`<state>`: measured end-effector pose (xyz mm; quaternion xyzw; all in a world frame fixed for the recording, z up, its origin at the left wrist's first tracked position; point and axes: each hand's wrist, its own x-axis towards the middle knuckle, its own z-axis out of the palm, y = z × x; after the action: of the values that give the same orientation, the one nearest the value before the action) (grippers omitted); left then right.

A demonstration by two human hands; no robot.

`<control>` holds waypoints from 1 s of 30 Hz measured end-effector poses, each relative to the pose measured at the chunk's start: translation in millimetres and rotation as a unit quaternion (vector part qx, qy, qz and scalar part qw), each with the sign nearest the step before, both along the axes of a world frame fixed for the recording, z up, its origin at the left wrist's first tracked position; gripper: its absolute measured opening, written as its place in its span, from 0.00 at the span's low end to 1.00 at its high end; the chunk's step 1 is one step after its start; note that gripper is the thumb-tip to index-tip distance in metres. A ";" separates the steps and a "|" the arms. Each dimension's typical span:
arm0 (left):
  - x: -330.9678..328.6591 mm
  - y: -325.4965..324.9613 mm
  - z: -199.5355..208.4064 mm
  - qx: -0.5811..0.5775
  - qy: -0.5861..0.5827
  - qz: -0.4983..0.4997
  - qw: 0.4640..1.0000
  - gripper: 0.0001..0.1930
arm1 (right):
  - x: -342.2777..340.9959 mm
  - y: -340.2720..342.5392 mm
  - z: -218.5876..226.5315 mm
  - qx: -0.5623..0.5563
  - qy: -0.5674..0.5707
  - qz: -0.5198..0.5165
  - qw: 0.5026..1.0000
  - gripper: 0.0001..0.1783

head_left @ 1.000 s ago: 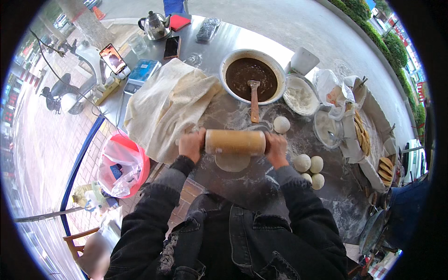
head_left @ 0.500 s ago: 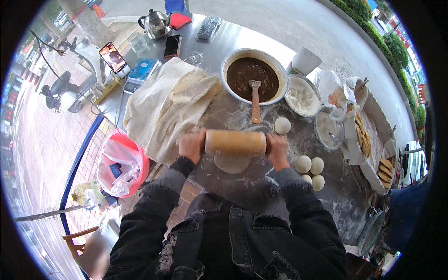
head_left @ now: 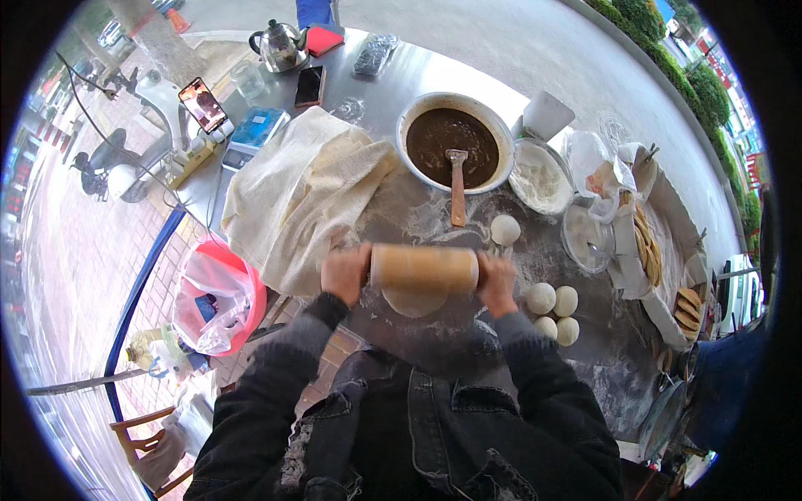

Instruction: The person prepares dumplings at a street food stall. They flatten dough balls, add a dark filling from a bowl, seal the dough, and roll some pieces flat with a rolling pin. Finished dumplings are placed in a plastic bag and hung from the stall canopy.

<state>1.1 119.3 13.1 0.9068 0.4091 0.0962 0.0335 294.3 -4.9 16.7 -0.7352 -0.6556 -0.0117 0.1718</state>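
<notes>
A thick wooden rolling pin (head_left: pixel 424 268) lies across a flattened round of dough (head_left: pixel 414 302), whose near part shows below the roller. My left hand (head_left: pixel 346 273) is closed round the pin's left end, and my right hand (head_left: pixel 497 282) grips its right end. Both hands and the pin are slightly blurred. One dough ball (head_left: pixel 505 230) sits just beyond my right hand. Nearer me, to the right, several more dough balls (head_left: pixel 541 298) are grouped on the floury table (head_left: pixel 601 367).
Beyond the pin stands a bowl of dark brown paste (head_left: pixel 439 125) with a wooden-handled scraper (head_left: pixel 457 188). Flour fills a bowl (head_left: pixel 540 177) beside it. A beige cloth (head_left: pixel 301 192) covers the table's left. Flatbreads (head_left: pixel 646 246) lie in a lined tray at right. A pink bin (head_left: pixel 251 309) stands left.
Both hands and the rolling pin have shifted slightly toward me over the dough. My grip on both ends is unchanged.
</notes>
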 end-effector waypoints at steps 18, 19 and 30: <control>-19.8 -59.8 5.8 -0.035 0.020 -0.006 0.999 0.06 | -18.9 -61.3 2.8 -0.122 -0.009 -0.028 0.992 0.12; -27.4 -67.4 4.1 -0.048 -0.011 -0.007 0.999 0.06 | -21.6 -65.2 3.0 -0.076 -0.011 -0.002 0.997 0.12; 7.8 -12.3 3.5 -0.003 0.052 0.013 0.999 0.08 | 4.4 -21.2 -11.7 -0.013 0.001 -0.014 1.000 0.08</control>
<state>8.9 107.0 16.5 0.9049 0.4226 0.0478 0.0139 298.7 -26.1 5.1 -0.7463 -0.6453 -0.0049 0.1629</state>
